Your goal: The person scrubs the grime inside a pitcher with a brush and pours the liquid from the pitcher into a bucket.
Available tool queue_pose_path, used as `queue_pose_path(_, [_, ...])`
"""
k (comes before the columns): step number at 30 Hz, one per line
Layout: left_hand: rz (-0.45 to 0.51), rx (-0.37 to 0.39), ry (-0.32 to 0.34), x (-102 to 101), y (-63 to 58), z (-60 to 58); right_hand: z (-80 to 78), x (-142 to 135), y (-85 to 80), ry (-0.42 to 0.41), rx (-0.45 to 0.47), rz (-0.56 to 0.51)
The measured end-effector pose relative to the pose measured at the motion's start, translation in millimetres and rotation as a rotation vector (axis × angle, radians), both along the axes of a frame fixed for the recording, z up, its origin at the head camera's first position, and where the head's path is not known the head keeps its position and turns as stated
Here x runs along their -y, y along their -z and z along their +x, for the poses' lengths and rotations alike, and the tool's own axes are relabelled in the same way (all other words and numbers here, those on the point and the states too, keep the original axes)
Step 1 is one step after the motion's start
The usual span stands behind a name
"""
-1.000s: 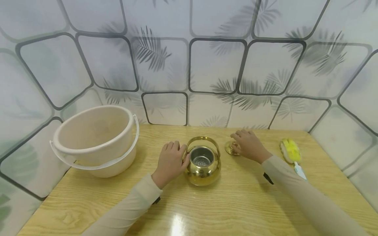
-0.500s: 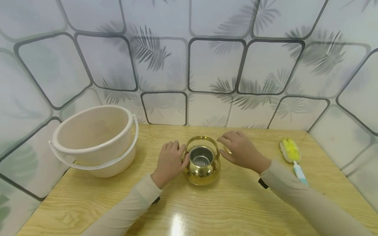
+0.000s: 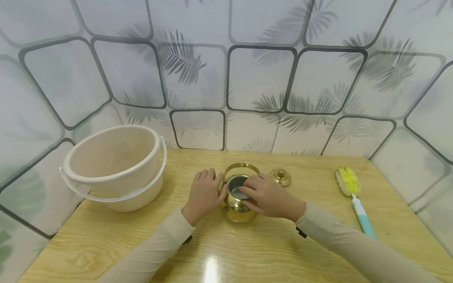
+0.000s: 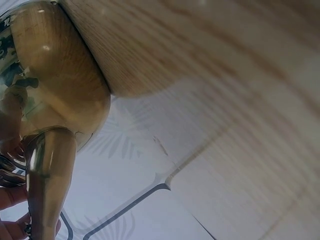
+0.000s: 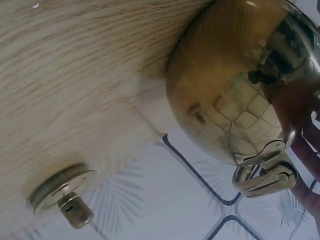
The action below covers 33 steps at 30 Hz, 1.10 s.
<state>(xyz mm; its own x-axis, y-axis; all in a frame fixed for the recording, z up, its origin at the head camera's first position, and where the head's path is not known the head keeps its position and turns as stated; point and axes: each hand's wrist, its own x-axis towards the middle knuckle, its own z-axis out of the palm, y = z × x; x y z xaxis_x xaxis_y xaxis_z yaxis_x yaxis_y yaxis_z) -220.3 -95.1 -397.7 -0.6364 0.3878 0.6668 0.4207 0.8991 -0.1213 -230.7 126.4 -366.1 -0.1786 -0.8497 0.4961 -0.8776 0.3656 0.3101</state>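
Note:
A shiny gold kettle point(image 3: 238, 215) stands upright with its lid off and its arched handle point(image 3: 242, 166) raised. Inside its mouth shows a perforated metal strainer point(image 3: 238, 192). My left hand point(image 3: 204, 192) holds the kettle's left side, thumb by the handle's base; in the left wrist view fingers point(image 4: 10, 196) lie behind the spout point(image 4: 49, 175). Over the kettle's right rim, my right hand point(image 3: 270, 196) has its half-bent fingers reaching to the strainer's edge, thumb spread below. The fingertips' contact is partly hidden. The knobbed gold lid point(image 3: 280, 177) lies on the table behind the right hand.
A large cream bucket point(image 3: 148, 196) with a white bail handle stands at the left of the wooden table point(image 3: 226, 251). A yellow-and-white brush point(image 3: 348, 181) with a white and teal handle lies at the right. Patterned wall covering point(image 3: 260, 78) rises behind and at both sides.
My right hand has left the lid and moved left and nearer to the kettle's mouth. The lid is uncovered, about where it was. My left hand has stayed on the kettle.

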Motion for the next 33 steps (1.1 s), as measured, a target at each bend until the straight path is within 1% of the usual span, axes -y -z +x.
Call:
queue_pose_path(5, [-0.005,0.003,-0.001,-0.3,-0.1,-0.3,0.1,2.9,3.0,-0.032,0.02,-0.007])
queue_pose_path(9, [-0.005,0.001,-0.001,-0.3,0.5,-1.0,1.3,3.1,2.1,-0.042,0.045,0.006])
queue_pose_path(15, [-0.002,-0.001,0.002,-0.1,0.7,-0.8,-0.1,2.4,5.6,-0.055,0.075,0.022])
queue_pose_path(23, [0.016,0.002,0.005,-0.4,0.4,-1.8,-1.6,1.9,5.3,-0.071,0.085,0.043])
queue_pose_path(33, [0.015,-0.003,0.002,-0.9,2.3,-1.6,-1.4,0.6,5.2,-0.085,0.106,0.061])
